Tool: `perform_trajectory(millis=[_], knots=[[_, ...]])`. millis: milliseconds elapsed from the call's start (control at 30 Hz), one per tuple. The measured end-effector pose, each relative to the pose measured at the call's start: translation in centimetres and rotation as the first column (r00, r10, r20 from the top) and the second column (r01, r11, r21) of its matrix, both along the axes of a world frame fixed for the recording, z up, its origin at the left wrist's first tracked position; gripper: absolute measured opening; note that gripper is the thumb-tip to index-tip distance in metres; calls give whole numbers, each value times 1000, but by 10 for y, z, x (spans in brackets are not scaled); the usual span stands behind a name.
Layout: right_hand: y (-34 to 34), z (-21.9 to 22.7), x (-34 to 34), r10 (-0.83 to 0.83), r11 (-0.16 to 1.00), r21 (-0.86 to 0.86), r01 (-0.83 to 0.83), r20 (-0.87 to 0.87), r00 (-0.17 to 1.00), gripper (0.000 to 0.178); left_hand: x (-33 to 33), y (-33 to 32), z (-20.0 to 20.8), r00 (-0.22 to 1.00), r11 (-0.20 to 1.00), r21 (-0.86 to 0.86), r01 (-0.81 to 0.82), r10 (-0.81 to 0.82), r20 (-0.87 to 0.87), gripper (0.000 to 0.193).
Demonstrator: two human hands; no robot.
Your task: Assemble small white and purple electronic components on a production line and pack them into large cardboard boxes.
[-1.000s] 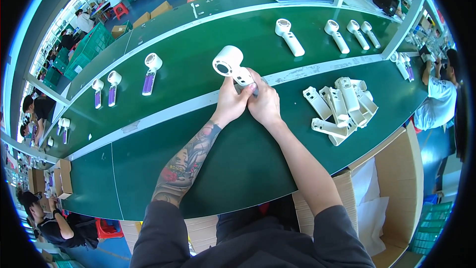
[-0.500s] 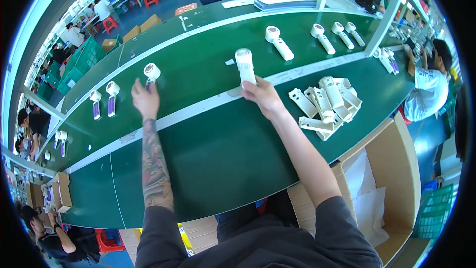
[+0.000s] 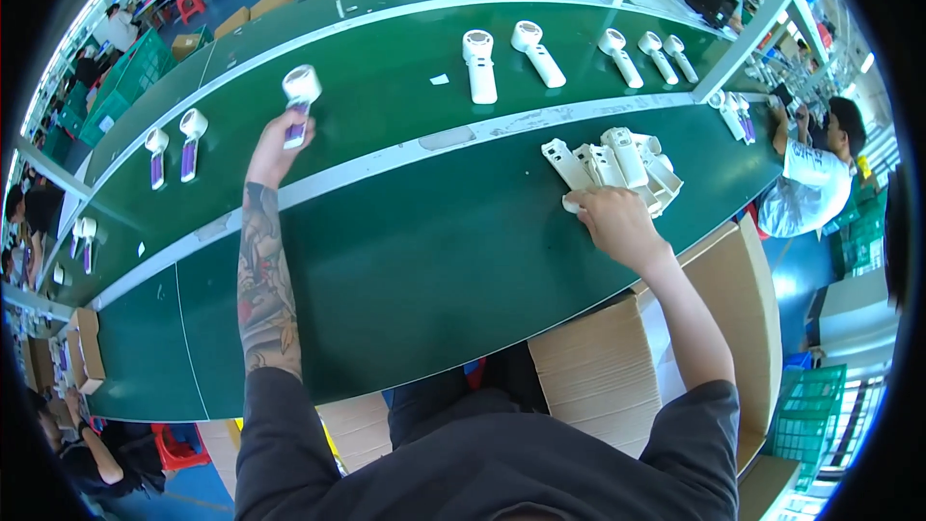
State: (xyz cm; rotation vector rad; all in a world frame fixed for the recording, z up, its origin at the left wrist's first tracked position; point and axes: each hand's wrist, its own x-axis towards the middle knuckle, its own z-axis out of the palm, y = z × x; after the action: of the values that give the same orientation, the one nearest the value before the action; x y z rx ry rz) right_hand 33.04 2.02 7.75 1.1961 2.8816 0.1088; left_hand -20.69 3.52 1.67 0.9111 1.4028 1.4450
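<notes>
My left hand [image 3: 277, 147] is closed round the handle of a white handheld fan [image 3: 302, 85], lifted over the green belt [image 3: 376, 72]; its round head points away from me and purple shows on the handle. My right hand [image 3: 622, 224] is at the near left side of a pile of white handle shells [image 3: 629, 159]. Its thumb and fingers pinch the end of one white handle shell [image 3: 572, 203]; the rest of that piece is hidden under the hand. A fully white fan [image 3: 479, 68] lies on the belt between my hands.
More white fans [image 3: 539, 55] lie along the belt to the right, and purple-handled fans [image 3: 190, 145] to the left. A white rail [image 3: 386, 162] parts the belt from my green worktable [image 3: 415, 280]. An opened cardboard box [image 3: 752, 328] stands by my right elbow. A co-worker [image 3: 815, 164] sits far right.
My right hand has let go of the white fan, left it on the belt, and moved right and nearer to the shell pile. My left hand has taken up the purple-handled fan.
</notes>
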Motion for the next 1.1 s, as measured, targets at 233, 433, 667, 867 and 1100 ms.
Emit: perform_trajectory(millis=[233,433,667,867,1100], knots=[[0,-16,-61,-80,987,-159,-27,-629,773,28,123,10,35,886,912,402,82,-252,390,41],[1,-64,-99,19,1000,30,-2,-600,799,29,182,5,-9,921,948,312,61,-174,349,41],[-8,-55,-111,66,991,135,-10,-422,904,36,198,-2,-7,889,962,266,59,-172,424,39],[36,-57,-145,-141,975,-209,-78,-846,514,41,208,-1,-15,814,956,287,52,-207,543,42],[28,-60,-189,-159,981,-195,-9,-827,539,52,218,-7,-18,856,942,328,66,-222,466,40]])
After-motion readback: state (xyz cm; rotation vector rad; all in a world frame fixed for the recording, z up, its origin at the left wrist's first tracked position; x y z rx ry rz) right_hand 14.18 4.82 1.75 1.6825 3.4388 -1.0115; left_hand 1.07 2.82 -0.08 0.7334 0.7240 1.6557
